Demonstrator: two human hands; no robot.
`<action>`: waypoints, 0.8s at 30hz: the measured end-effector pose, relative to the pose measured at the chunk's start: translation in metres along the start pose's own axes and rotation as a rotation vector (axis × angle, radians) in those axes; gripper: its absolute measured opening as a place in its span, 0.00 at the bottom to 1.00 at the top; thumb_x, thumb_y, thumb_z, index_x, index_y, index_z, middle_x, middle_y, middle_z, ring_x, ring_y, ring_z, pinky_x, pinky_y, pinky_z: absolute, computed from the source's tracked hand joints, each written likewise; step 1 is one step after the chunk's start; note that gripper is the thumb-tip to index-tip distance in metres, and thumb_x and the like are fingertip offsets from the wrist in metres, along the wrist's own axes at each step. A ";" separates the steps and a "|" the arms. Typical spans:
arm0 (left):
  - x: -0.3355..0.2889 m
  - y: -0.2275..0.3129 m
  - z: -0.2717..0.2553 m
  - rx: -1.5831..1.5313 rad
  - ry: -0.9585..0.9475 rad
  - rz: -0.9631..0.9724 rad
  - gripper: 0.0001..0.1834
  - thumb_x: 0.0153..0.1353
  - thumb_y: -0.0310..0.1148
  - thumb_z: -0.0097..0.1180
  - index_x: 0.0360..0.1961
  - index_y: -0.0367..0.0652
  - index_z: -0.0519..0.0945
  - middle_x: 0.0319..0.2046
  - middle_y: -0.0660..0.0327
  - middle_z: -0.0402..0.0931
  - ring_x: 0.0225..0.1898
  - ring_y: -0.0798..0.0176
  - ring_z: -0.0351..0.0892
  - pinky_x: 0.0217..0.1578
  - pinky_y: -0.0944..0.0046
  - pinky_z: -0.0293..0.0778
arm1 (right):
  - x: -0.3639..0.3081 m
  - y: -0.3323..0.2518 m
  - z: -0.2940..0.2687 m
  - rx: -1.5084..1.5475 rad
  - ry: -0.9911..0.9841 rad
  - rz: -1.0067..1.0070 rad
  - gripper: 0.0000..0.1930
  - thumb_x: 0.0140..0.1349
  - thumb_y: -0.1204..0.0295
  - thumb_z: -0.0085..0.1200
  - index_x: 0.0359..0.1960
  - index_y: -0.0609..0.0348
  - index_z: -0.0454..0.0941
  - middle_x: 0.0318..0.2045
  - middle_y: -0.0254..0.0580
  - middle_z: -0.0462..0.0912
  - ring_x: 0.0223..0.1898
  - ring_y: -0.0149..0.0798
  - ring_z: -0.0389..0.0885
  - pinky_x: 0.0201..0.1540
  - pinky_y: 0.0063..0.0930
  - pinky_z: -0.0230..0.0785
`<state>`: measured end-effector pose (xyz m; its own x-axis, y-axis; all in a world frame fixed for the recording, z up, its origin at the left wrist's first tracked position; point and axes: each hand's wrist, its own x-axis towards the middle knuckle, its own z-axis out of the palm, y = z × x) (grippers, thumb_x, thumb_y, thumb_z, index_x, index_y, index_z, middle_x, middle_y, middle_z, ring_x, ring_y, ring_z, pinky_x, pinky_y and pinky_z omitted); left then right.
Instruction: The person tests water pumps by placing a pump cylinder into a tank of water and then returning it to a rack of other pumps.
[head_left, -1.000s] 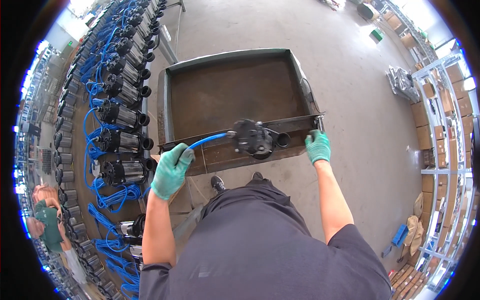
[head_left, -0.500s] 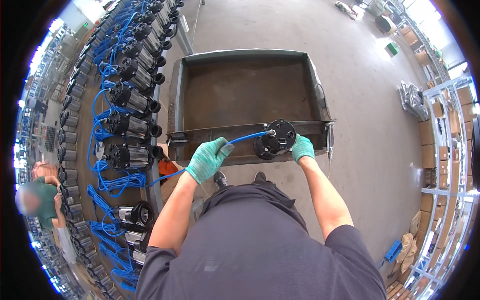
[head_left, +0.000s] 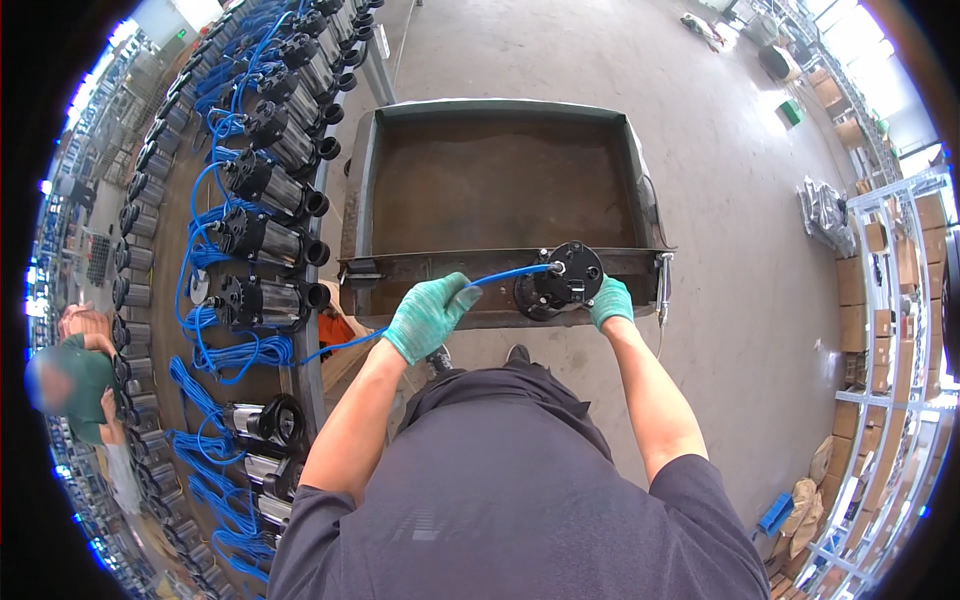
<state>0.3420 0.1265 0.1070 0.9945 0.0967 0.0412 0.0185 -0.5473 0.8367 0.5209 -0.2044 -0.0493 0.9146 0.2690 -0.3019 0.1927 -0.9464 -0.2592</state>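
A submersible pump (head_left: 572,262) with a round black top stands upright at the near side of a rectangular metal trough (head_left: 500,106). My right hand (head_left: 611,301), in a green glove, is closed on the pump's right side; its fingertips are partly hidden behind the black housing. From the pump's top a blue cable (head_left: 507,274) runs left into my gloved left hand (head_left: 433,313), which is closed round it. Past that hand the cable continues down to the bench at the left. The pump's lower body is mostly hidden under its top.
On the long bench (head_left: 312,365) at my left lie several similar pumps (head_left: 262,245) with coiled blue cables (head_left: 250,355). A metal crossbar (head_left: 440,262) spans the trough's near part. Shelving with cardboard boxes (head_left: 852,300) stands at the right. Another person (head_left: 85,385) works at the far left.
The whole view has shifted slightly. Both hands keep their hold on the cable and the pump, with hardly any movement relative to the trough.
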 end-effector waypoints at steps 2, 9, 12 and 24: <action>0.001 0.003 0.000 0.005 -0.004 -0.014 0.17 0.74 0.45 0.61 0.39 0.40 0.81 0.23 0.48 0.74 0.24 0.47 0.70 0.28 0.54 0.71 | 0.002 0.002 0.001 0.010 -0.015 0.002 0.14 0.73 0.65 0.51 0.52 0.55 0.84 0.46 0.59 0.87 0.50 0.62 0.85 0.53 0.53 0.78; -0.002 0.002 -0.001 0.219 0.133 -0.040 0.16 0.73 0.44 0.62 0.35 0.42 0.81 0.26 0.44 0.79 0.28 0.36 0.78 0.28 0.46 0.73 | -0.007 -0.015 -0.020 -0.050 -0.016 -0.073 0.12 0.70 0.66 0.54 0.48 0.57 0.85 0.42 0.58 0.89 0.48 0.61 0.87 0.51 0.53 0.80; -0.003 0.009 -0.017 0.287 0.428 0.091 0.13 0.72 0.39 0.64 0.37 0.39 0.83 0.24 0.45 0.79 0.24 0.36 0.73 0.26 0.51 0.72 | -0.004 -0.009 -0.025 0.038 -0.044 -0.026 0.17 0.69 0.64 0.55 0.55 0.58 0.82 0.50 0.63 0.86 0.52 0.61 0.86 0.54 0.50 0.79; -0.107 -0.119 -0.073 0.354 0.419 -0.524 0.24 0.76 0.53 0.53 0.41 0.40 0.84 0.40 0.44 0.84 0.43 0.34 0.82 0.49 0.40 0.75 | -0.036 -0.166 -0.062 0.271 0.069 -0.551 0.10 0.62 0.74 0.56 0.44 0.59 0.83 0.49 0.53 0.83 0.53 0.58 0.82 0.57 0.45 0.75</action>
<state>0.2254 0.2416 0.0429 0.7254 0.6865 -0.0499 0.5799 -0.5705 0.5816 0.4776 -0.0680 0.0616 0.7291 0.6844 0.0002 0.5543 -0.5904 -0.5867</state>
